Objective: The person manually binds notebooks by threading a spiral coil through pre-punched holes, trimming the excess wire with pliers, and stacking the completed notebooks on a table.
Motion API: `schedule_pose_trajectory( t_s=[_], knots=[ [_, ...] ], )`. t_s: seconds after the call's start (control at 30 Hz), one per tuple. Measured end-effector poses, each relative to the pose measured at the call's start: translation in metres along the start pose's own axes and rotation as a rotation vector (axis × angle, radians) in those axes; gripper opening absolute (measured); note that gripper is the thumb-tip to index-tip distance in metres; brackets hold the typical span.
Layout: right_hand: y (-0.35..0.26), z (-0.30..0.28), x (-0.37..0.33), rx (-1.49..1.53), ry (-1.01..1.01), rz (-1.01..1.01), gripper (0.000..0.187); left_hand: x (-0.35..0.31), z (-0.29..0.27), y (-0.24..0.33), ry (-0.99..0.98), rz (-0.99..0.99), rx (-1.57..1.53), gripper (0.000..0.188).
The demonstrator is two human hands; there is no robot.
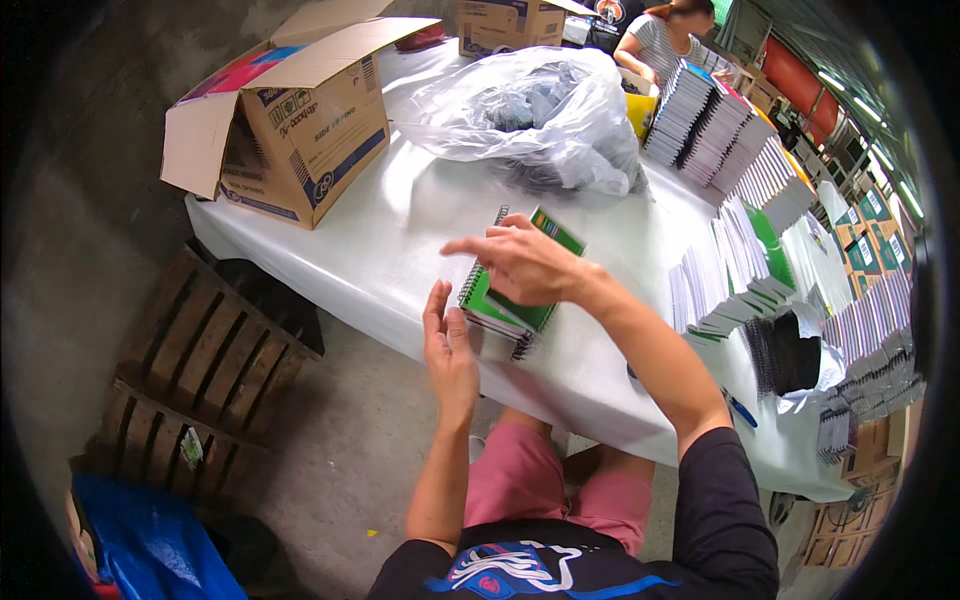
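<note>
Small green spiral notebooks (560, 232) lie in a short stack near the table's front edge, the top one turned at an angle to those below. Black wire coils stick out at the stack's sides. Over the stack is my right hand (520, 262), its index finger stretched to the left and the other fingers partly bent; I see nothing held in it. It hides the middle of the top cover. Just left of the stack, my left hand (450, 350) is upright with fingers extended, empty, close to the notebooks' edge.
A cardboard box (320, 140) with raised flaps stands at the far left of the white table (400, 290). Behind the notebooks sits a clear plastic bag (590, 120) of dark items. Tall notebook stacks (725, 260) line the right. A person (665, 45) works at the back.
</note>
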State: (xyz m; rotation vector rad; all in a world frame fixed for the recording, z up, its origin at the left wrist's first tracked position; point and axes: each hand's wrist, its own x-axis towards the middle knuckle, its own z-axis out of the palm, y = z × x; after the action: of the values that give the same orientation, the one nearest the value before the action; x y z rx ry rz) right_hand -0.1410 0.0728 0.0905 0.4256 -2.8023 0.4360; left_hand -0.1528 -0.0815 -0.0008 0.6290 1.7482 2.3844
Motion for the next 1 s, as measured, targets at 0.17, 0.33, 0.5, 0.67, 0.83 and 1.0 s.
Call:
schedule_pose_trajectory(
  t_s=[0.17,0.33,0.5,0.67,0.83,1.0],
  knots=[
    [0.049,0.009,-0.044,0.268,0.584,0.269,0.054,0.001,0.012,-0.010,-0.012,0.055,0.240,0.051],
    [0.097,0.085,-0.089,0.783,0.857,0.575,0.038,0.009,0.041,-0.032,0.034,0.184,0.339,0.048],
    [0.072,0.093,-0.037,1.003,0.843,0.698,0.021,0.020,0.031,-0.039,0.109,0.156,0.222,0.040],
    [0.081,0.078,-0.054,0.526,0.758,0.753,0.023,0.022,0.046,-0.039,0.137,0.026,0.145,0.038],
    [0.083,0.032,-0.042,-0.166,0.823,0.394,0.022,0.029,0.031,-0.077,0.126,0.292,0.189,0.042],
    [-0.008,-0.050,0.049,-0.390,-0.276,-0.159,0.018,0.024,0.018,-0.044,0.123,0.106,0.244,0.041]
  ],
)
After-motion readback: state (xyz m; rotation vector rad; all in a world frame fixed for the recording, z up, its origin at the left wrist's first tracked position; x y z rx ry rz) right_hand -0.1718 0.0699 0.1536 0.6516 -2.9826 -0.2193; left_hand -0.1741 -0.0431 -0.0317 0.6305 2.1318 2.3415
